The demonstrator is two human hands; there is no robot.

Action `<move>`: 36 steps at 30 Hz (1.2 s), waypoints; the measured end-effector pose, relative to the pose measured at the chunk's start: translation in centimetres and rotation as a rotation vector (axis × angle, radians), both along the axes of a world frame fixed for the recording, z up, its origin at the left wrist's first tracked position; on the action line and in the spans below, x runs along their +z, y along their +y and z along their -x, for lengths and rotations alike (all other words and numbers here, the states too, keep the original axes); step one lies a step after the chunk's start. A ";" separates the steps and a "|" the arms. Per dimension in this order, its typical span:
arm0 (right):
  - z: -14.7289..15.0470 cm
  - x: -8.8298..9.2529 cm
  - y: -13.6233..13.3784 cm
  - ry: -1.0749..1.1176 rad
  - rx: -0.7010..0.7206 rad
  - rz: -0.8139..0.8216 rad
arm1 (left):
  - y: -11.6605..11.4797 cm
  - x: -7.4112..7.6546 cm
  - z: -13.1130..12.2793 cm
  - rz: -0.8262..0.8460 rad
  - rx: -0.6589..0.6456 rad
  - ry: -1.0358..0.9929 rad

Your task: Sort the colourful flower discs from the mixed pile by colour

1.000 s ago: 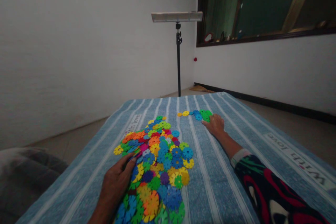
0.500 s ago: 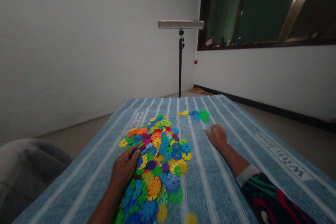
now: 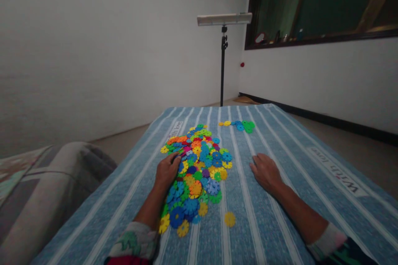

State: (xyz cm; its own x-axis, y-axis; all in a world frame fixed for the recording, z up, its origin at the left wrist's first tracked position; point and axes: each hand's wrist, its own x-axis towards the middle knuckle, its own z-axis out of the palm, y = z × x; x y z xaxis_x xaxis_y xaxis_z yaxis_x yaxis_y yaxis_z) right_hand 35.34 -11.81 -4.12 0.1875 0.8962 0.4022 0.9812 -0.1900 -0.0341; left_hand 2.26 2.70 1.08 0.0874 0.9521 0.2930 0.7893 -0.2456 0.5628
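A heap of notched plastic building discs (image 3: 199, 176) in many colours spreads over the striped blue cloth. At its left edge lies my left hand (image 3: 167, 170), its thumb close to the bent fingers and the fingertips against the discs. What is between those fingertips, if anything, I cannot make out. My right hand (image 3: 266, 172) rests on the cloth to the right of the heap, fingers curled in, with no disc showing in it. Farther off is a row of joined discs, with yellow discs (image 3: 227, 123), blue discs (image 3: 239, 126) and green discs (image 3: 248, 126).
One yellow disc (image 3: 229, 219) lies apart, near the front of the cloth (image 3: 248, 232). Beyond the table's far edge stands a lamp on a black pole (image 3: 222, 70). Grey fabric (image 3: 74, 174) bulges at the left, beside the table.
The whole view has shifted, so the table sits higher and further right. My right hand has drawn back from the joined discs toward me. The left hand stays by the heap.
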 end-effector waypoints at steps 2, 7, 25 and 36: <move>0.5 -0.2 -0.6 0.006 0.023 -0.001 | 0.0 0.0 -0.1 -0.002 0.011 0.006; 1.5 -0.2 -1.4 0.032 0.055 0.004 | 0.1 -0.2 -0.2 -0.037 -0.005 -0.006; 2.2 0.5 -1.7 0.070 0.040 0.061 | -0.7 0.1 -1.1 -0.076 -0.082 -0.058; 2.4 0.7 -1.9 0.096 0.060 0.023 | -2.0 0.9 -1.7 -0.237 -0.157 0.109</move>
State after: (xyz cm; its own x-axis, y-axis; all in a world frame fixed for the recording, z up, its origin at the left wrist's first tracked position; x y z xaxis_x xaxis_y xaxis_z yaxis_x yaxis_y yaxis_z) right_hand 32.95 -13.67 -3.40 0.1696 0.9158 0.3639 0.9833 -0.1326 -0.1247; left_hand 3.97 0.66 1.99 0.2713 0.8307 0.4861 0.7838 -0.4838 0.3892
